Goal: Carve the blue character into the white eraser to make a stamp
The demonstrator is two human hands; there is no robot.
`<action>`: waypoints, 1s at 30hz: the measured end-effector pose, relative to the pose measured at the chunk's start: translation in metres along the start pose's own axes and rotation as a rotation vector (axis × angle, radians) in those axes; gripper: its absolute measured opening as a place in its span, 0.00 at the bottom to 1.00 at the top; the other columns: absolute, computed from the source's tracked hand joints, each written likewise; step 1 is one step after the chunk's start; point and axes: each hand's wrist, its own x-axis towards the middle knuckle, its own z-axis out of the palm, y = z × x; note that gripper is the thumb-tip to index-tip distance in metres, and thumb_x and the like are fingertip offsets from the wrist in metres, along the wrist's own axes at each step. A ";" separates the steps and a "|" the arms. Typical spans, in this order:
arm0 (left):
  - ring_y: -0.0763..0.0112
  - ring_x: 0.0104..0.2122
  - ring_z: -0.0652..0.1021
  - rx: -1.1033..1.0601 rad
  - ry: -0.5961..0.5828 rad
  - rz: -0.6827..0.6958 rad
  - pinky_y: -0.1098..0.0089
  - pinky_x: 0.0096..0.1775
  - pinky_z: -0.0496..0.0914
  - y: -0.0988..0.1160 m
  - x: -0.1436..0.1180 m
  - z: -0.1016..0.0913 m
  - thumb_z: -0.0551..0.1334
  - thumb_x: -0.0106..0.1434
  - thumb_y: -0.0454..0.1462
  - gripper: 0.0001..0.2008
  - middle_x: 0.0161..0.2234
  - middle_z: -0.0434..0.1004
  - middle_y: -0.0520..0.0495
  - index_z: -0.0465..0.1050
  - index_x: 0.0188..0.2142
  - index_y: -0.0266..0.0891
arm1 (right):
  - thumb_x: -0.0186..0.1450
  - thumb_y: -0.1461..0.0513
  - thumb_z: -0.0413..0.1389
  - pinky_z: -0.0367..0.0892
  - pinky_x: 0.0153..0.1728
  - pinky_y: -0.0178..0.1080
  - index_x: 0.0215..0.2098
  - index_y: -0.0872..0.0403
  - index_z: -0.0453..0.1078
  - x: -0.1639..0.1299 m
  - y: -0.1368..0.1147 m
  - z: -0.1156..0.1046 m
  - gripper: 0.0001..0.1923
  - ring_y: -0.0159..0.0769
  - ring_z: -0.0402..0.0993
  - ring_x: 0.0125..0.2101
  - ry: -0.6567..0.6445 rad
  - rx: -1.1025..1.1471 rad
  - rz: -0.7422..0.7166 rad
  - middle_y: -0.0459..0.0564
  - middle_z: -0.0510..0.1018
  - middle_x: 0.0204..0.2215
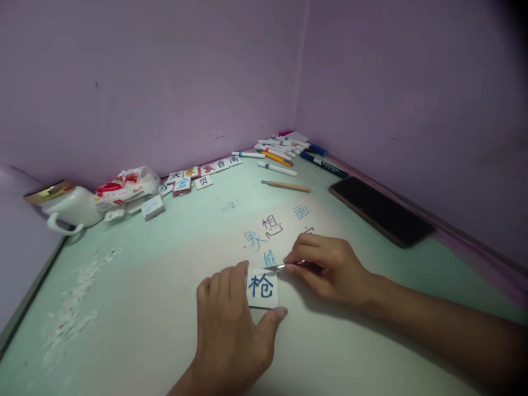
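A square white block (263, 300) with a dark blue Chinese character lies on the table in front of me. My left hand (231, 319) grips it, fingers along its left side and thumb at its lower right edge. In my right hand (325, 267) is a slim craft knife (281, 267), pinched between thumb and fingers. Its pointed blade rests at or just over the block's top right edge; whether it cuts in I cannot tell. Most of the knife's handle is hidden by the fingers. Coloured characters (271, 225) are written on the tabletop just beyond the block.
A dark phone (379, 212) lies at the right. Markers (276, 169) and a wooden-handled carving tool (286, 186) lie toward the corner. Character tiles (203, 182), a tissue pack (127, 190) and a white mug (74, 209) line the back left. White shavings (74, 313) are scattered at left.
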 end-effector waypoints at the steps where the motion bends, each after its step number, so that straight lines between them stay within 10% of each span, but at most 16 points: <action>1: 0.52 0.41 0.72 -0.006 0.006 0.002 0.49 0.43 0.63 0.001 0.001 0.001 0.61 0.57 0.41 0.25 0.42 0.70 0.37 0.58 0.52 0.33 | 0.61 0.65 0.56 0.58 0.24 0.34 0.31 0.54 0.76 0.001 0.000 -0.001 0.06 0.30 0.69 0.24 -0.008 -0.019 -0.035 0.47 0.75 0.24; 20: 0.55 0.40 0.70 -0.061 0.060 0.030 0.51 0.40 0.66 0.000 0.000 0.002 0.58 0.58 0.35 0.19 0.42 0.68 0.38 0.63 0.49 0.34 | 0.64 0.64 0.52 0.50 0.20 0.36 0.31 0.51 0.76 0.011 -0.001 -0.013 0.10 0.29 0.68 0.20 -0.207 -0.325 -0.221 0.45 0.77 0.24; 30: 0.54 0.40 0.71 -0.101 0.053 0.021 0.51 0.41 0.66 0.000 0.000 0.001 0.58 0.56 0.35 0.19 0.41 0.69 0.38 0.64 0.48 0.34 | 0.64 0.63 0.55 0.59 0.22 0.34 0.33 0.52 0.76 0.005 0.008 -0.010 0.08 0.30 0.72 0.23 -0.006 -0.217 0.056 0.46 0.78 0.28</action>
